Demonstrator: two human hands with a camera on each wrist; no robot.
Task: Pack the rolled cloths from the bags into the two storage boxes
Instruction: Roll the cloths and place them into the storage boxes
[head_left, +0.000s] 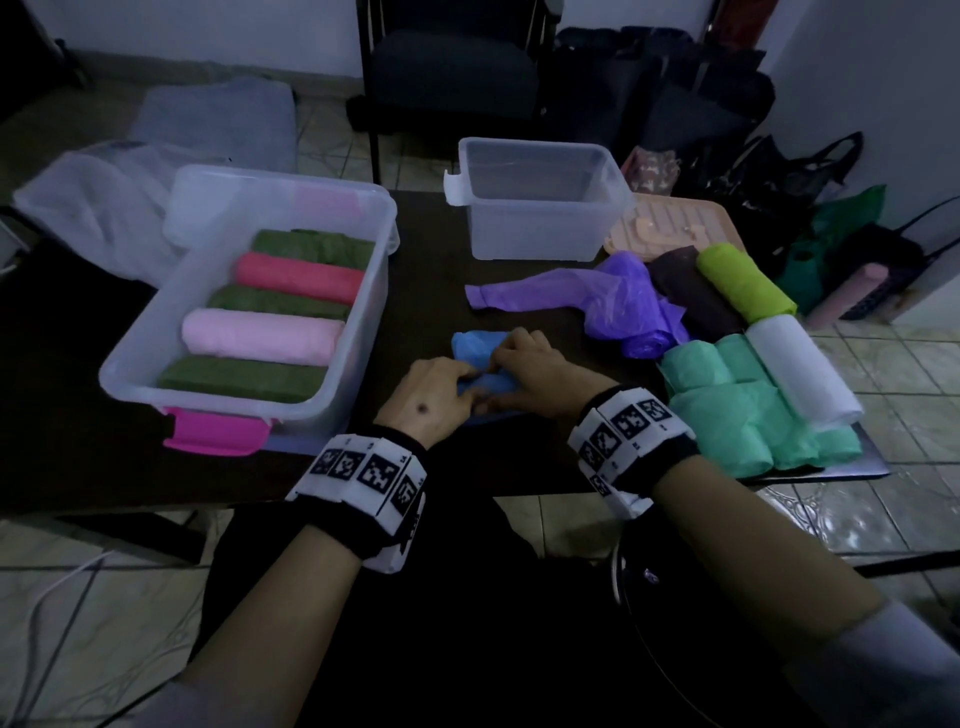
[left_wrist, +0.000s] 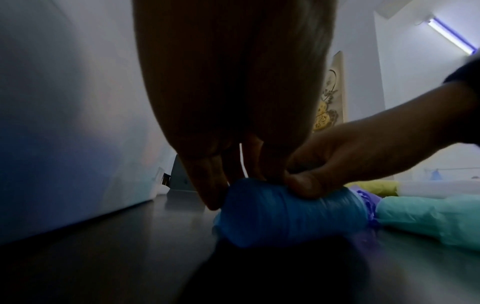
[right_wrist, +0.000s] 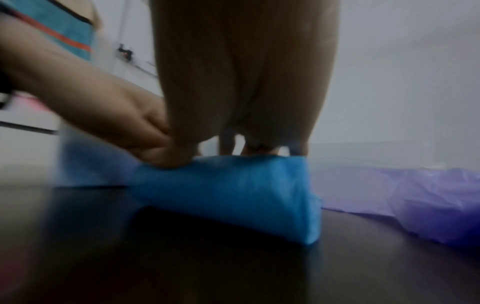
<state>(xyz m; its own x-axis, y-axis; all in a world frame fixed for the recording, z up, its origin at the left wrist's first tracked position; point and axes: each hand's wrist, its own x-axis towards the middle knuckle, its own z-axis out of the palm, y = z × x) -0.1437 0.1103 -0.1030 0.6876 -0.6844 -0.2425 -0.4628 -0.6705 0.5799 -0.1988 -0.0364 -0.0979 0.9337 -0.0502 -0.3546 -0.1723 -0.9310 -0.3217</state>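
A blue bag (head_left: 475, 358) with a roll inside lies on the dark table (head_left: 426, 260) near its front edge. My left hand (head_left: 434, 392) and right hand (head_left: 524, 371) both pinch the top of the blue bag (left_wrist: 291, 214), fingers curled into the plastic (right_wrist: 233, 191). The big clear box (head_left: 249, 291) on the left holds several rolled cloths, green and pink. The smaller clear box (head_left: 540, 208) at the back stands empty. More bagged rolls lie to the right: teal (head_left: 737, 410), white (head_left: 800, 369), lime (head_left: 743, 283) and dark brown (head_left: 696, 296).
A crumpled purple bag (head_left: 613, 306) lies between the small box and the blue bag. A peach lid (head_left: 675, 223) sits behind the rolls. A clear lid and plastic (head_left: 98, 202) lie back left. A chair and dark bags stand beyond the table.
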